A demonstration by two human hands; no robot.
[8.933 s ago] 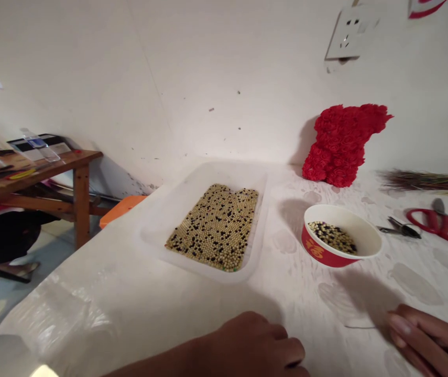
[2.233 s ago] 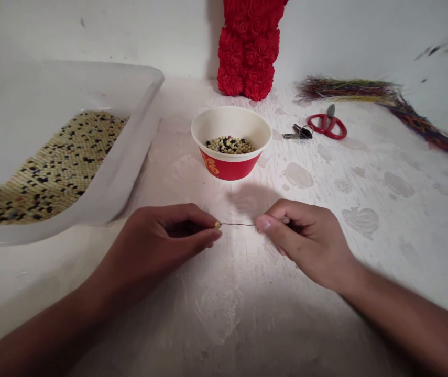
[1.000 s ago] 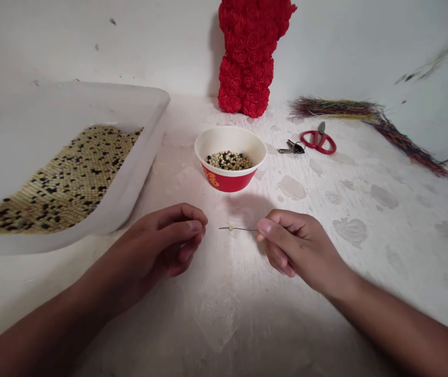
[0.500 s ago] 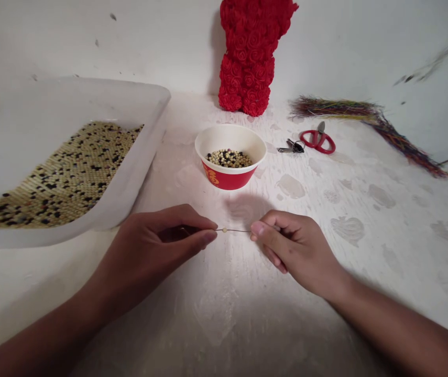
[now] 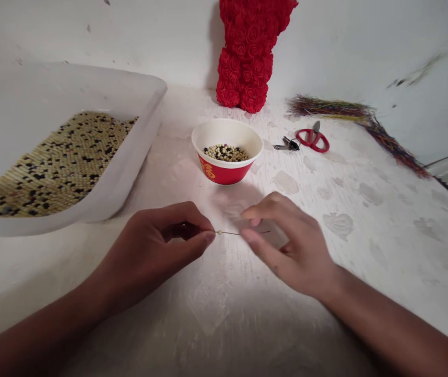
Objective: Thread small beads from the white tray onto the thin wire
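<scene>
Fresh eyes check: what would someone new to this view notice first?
Probably the red rose-covered figure, standing near the wall at the back of the table. Next, the red-and-white bowl of beads in front of it. Nearer, the left hand pinches a thin wire carrying one pale bead, beside the blurred, open right hand.

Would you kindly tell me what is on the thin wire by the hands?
One pale bead sits on the wire, just beside the left hand. The stretch inside that hand's pinch is hidden, and the blurred right hand covers another part.
</scene>
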